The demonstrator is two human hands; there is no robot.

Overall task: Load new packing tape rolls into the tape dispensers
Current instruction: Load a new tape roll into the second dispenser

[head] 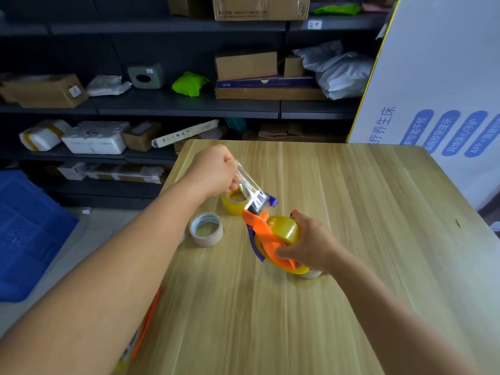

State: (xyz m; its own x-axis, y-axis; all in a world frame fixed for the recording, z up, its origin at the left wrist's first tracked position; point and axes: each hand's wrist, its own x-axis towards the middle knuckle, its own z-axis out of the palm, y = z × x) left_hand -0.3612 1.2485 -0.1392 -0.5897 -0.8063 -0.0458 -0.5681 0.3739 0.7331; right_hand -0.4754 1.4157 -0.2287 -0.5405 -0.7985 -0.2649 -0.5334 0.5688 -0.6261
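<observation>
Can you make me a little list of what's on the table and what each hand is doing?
table: light wooden top
left hand: pinching the clear tape strip and pulling it out from the dispenser
right hand: holding the orange dispenser by its body
roll in dispenser: yellowish tape roll, already mounted
loose rolls: another yellowish roll behind the dispenser; an empty-looking cardboard core to its left
near left edge: an orange object, mostly hidden by the left arm
background: dark shelves with boxes and parcels
</observation>
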